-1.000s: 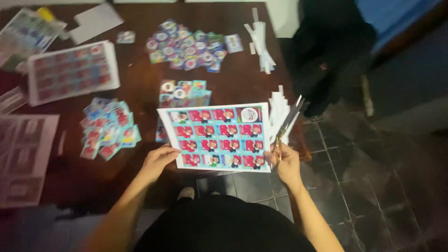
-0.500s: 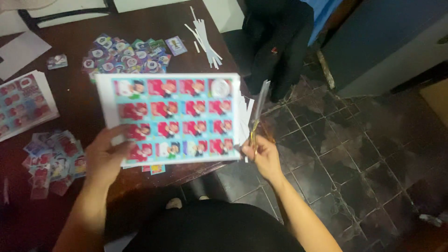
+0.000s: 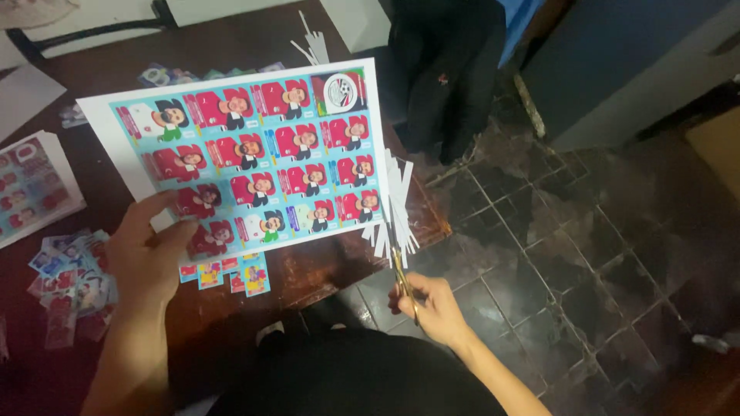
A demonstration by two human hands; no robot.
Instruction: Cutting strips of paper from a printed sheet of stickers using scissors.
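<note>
The left hand [image 3: 150, 258] grips the bottom left corner of a big sheet of stickers [image 3: 247, 158], thumb on top. The sheet is lifted over the front edge of the brown table [image 3: 231, 42] and hides much of it. The right hand [image 3: 435, 308] is closed around gold scissors [image 3: 401, 270], just under the sheet's right edge. The blades seem to be at the paper, but it is blurry. Thin white paper strips [image 3: 397, 204] lie at the table's front right corner. Loose cut stickers [image 3: 69, 281] sit near the left edge. A dark bag [image 3: 443, 69] sits on the tiled floor [image 3: 586, 254].
</note>
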